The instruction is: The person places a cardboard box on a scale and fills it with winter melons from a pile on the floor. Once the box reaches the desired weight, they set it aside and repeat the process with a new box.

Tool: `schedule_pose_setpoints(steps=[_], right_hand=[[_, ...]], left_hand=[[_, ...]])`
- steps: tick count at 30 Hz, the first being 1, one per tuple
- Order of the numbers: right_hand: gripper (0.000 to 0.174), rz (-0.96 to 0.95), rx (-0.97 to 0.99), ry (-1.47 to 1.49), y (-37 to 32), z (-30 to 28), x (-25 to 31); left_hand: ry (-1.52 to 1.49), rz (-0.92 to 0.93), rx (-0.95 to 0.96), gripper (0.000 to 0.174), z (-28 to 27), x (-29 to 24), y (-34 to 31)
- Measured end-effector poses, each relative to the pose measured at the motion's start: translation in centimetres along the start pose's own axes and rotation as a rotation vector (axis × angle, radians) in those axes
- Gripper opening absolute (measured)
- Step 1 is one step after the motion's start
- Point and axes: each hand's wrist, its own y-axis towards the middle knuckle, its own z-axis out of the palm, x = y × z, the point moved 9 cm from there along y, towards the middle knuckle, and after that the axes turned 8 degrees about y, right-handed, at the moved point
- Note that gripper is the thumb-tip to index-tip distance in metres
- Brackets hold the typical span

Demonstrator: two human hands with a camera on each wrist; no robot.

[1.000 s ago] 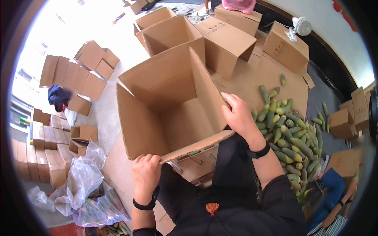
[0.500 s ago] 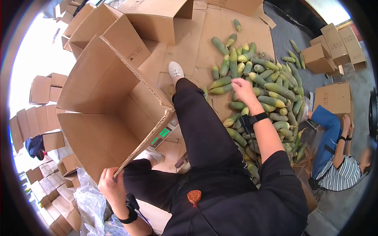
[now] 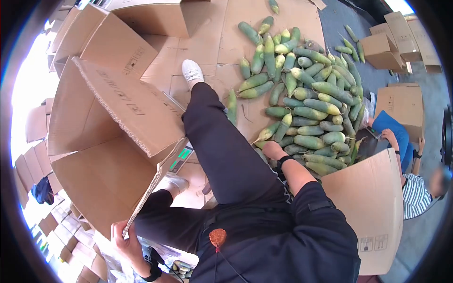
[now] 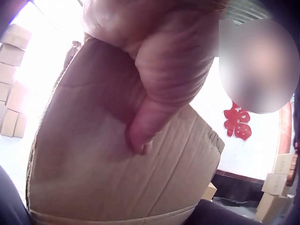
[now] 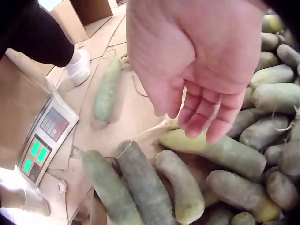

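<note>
Both hands (image 3: 125,243) (image 3: 272,151) are well apart, left gripping a carton's rim (image 3: 148,191).

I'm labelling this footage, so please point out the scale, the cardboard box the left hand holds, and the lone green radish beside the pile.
Scale (image 5: 53,123): right wrist view, on its keypad.
Cardboard box (image 3: 106,179): head view, on an inner wall.
Lone green radish (image 5: 107,91): right wrist view, mid-body.

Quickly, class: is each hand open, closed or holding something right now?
Left hand: closed, holding the cardboard box by its edge.
Right hand: open, fingers loosely bent by the vegetables, gripping nothing visible.
</note>
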Motion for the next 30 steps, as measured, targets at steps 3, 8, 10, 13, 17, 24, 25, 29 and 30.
schedule_pose_setpoints(steps=[3,8,10,13,17,24,25,29,30], right_hand=[[0.024,0.029,-0.04,0.166,-0.1,-2.1,2.7],[0.024,0.106,-0.102,0.204,-0.9,-8.3,6.4],[0.02,0.009,-0.329,0.251,-1.7,-11.0,7.6],[0.02,-0.015,-0.354,0.195,-2.2,-11.6,8.2],[0.024,0.046,-0.223,0.054,-3.1,-11.4,8.4],[0.029,0.256,-0.443,-0.107,-5.5,-13.9,1.6],[0.03,0.321,-0.47,-0.12,-5.9,-14.6,0.1],[0.037,0.501,-0.519,-0.099,-8.0,-16.9,-5.8],[0.041,0.537,-0.526,-0.104,-8.6,-17.2,-7.0]], left_hand=[[-0.001,0.029,-0.004,0.01,0.2,-0.2,0.0],[-0.014,0.002,-0.007,0.011,0.2,0.0,-0.2],[-0.019,0.002,-0.012,0.011,0.1,-0.2,-0.3],[-0.003,0.013,-0.024,0.011,0.0,-0.6,-0.6],[0.022,0.026,-0.033,0.01,-0.1,-0.5,-0.8],[-0.004,0.015,-0.039,0.009,0.0,-0.3,-1.2],[-0.006,0.019,-0.045,0.01,0.0,-0.3,-1.2],[-0.027,0.025,-0.039,0.011,0.2,-0.1,-1.1],[-0.025,0.012,-0.045,0.011,0.1,0.1,-1.1]])
